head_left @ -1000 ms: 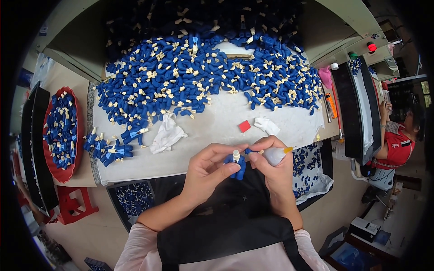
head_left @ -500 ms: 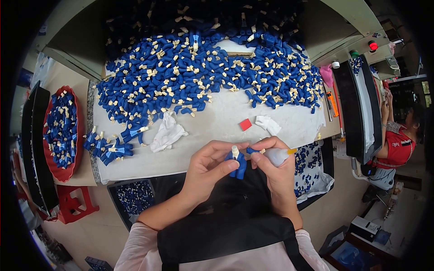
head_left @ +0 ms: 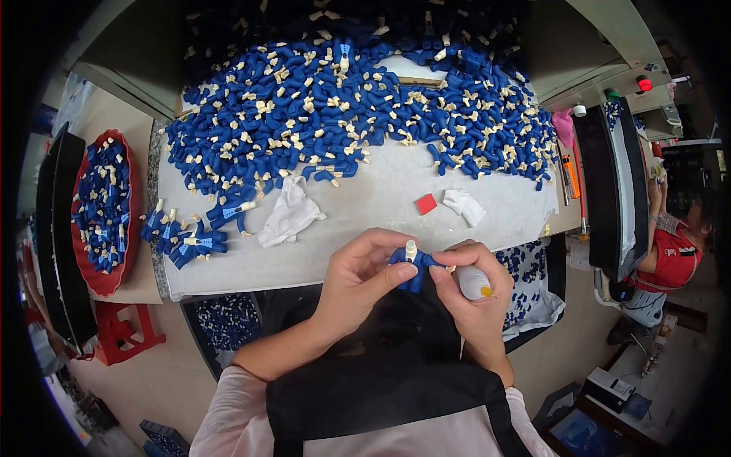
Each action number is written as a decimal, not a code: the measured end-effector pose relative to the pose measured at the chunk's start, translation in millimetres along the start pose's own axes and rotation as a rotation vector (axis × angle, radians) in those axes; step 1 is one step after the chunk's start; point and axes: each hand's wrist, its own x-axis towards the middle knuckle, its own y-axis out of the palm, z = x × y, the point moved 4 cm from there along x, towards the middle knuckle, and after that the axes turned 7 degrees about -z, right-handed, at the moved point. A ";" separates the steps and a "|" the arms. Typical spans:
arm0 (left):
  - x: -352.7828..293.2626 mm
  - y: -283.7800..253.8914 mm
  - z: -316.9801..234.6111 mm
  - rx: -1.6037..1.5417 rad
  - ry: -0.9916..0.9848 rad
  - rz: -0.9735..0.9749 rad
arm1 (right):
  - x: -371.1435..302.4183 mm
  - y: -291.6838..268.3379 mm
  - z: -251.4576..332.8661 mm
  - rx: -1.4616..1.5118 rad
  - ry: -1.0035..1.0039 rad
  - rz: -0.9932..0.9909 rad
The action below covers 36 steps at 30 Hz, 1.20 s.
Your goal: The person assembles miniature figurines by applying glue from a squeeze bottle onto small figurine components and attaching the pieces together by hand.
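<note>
My left hand [head_left: 352, 286] is closed around a small blue figure body [head_left: 415, 283] with a cream neck peg, held upright above my lap at the table's near edge. Between my right hand's [head_left: 482, 308] thumb and fingertips is a little blue arm piece [head_left: 435, 261] with a cream end, touching the body's right shoulder. Tucked into that same hand is a whitish squeeze bottle [head_left: 474, 282] with a yellow tip, which points down and right. My fingertips hide part of the joint between arm and body.
A big heap of blue arm pieces [head_left: 304, 114] covers the far table. Several assembled figures [head_left: 199, 242] lie at left, near a crumpled white cloth [head_left: 289, 215]. A red square [head_left: 426, 204] and white tissue [head_left: 464, 207] lie ahead. A red basket [head_left: 127, 228] stands left; a co-worker [head_left: 674, 247] sits right.
The arm piece, held apart from the body before, now meets its shoulder. The bottle has tilted, its tip turning downward. The view has shifted slightly.
</note>
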 end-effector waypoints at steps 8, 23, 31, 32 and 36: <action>0.0 -1.9 -1.3 0.051 0.072 0.055 | -0.4 1.8 5.0 -0.111 -0.062 0.009; -2.7 -1.6 -6.8 0.214 0.214 -0.017 | -3.6 6.8 10.6 -0.174 -0.100 -0.027; -7.8 -1.5 -7.2 0.282 0.284 -0.082 | -9.3 10.9 20.7 -0.294 -0.292 -0.067; -7.9 -1.1 -9.0 0.326 0.349 -0.088 | -8.8 10.7 20.2 -0.295 -0.292 -0.067; -7.9 -1.1 -10.8 0.380 0.413 -0.128 | -8.0 11.0 19.1 -0.279 -0.293 -0.066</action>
